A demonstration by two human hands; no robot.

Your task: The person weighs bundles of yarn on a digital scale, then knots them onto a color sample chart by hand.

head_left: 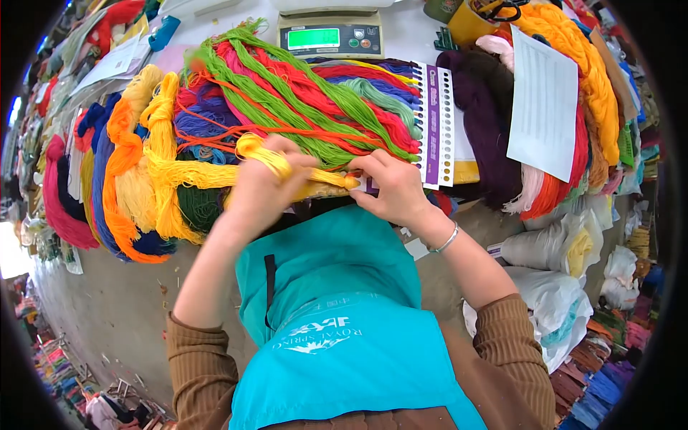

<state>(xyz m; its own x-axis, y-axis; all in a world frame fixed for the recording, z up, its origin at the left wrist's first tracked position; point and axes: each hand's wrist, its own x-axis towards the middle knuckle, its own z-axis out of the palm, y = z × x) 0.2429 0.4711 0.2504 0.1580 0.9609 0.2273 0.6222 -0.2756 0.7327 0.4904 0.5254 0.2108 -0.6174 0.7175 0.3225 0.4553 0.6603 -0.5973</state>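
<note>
Yellow embroidery thread [193,173] stretches from a hanging yellow skein [164,129] at the left toward the middle of the table edge. My left hand [261,190], slightly blurred, is closed round this thread, and a loop of it lies over the fingers. My right hand [394,188] pinches the thread's knotted end with thumb and forefinger. Under the right fingers shows a bit of white and purple card, mostly hidden. Just beyond both hands lies a pile of green thread [287,107] and red thread, with orange strands across it.
A scale [331,37] with a lit green display stands behind the pile. A punched thread card [436,125] holds coloured threads at its holes. Orange skeins [573,64], dark purple skeins [487,122] and a paper sheet [542,107] lie right. Plastic bags [548,301] sit on the floor.
</note>
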